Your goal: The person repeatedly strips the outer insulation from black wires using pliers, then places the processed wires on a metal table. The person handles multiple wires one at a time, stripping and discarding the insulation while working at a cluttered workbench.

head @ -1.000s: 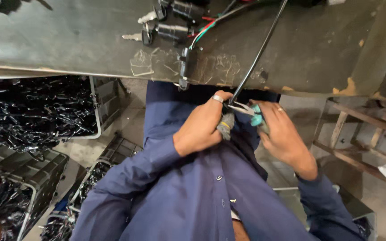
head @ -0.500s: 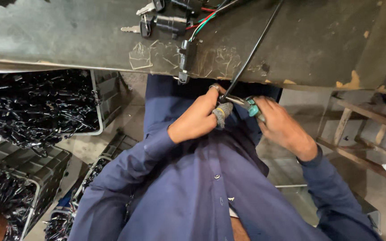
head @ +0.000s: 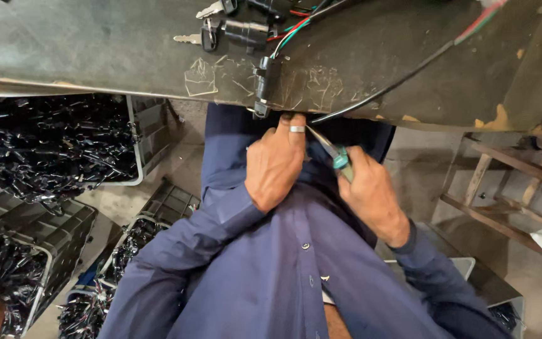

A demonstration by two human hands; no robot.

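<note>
Below bench edge (head: 158,88), left hand (head: 276,164) fingers curled on black cable (head: 377,94); right hand (head: 371,194) at 3 o'clock clenches teal-handled pliers (head: 335,154). Risk: tips nick cable if squeezed hard.

bench (head: 95,44): dark, scratched | on it: keys (head: 203,25), black lock cylinder (head: 246,32), black cable (head: 396,81), coloured wires (head: 293,26)

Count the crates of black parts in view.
4. One big crate sits upper left under the table; one lies at the left edge; one is beside the left sleeve; one shows at the bottom. Others may be hidden.
</note>
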